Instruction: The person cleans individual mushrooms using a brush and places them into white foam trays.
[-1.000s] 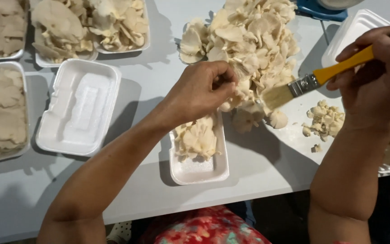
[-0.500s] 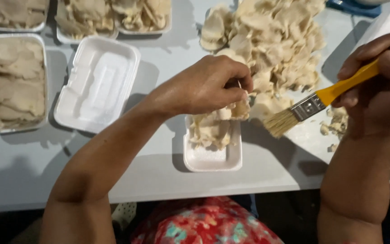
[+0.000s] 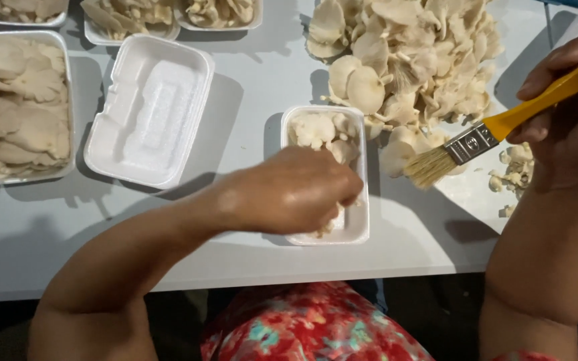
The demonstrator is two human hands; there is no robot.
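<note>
The left hand (image 3: pixel 289 190) is curled down inside the small white tray (image 3: pixel 359 224) at the middle, fingers closed on mushrooms to tuck them in. The right hand (image 3: pixel 573 127) squeezes a yellow brush (image 3: pixel 483 137), bristles beside the big mushroom pile (image 3: pixel 403 60) at the top. An empty tray (image 3: pixel 148 110) sits at the left, out of the way.

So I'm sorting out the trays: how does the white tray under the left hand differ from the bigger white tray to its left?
The small tray holds pale mushroom pieces, while the large tray holds nothing. The small tray is narrower and lies square to the table edge; the large tray is wider and sits slightly turned. The left hand reaches into the small tray; no hand touches the large tray. Both are white foam trays with rounded corners on the grey table.
</note>
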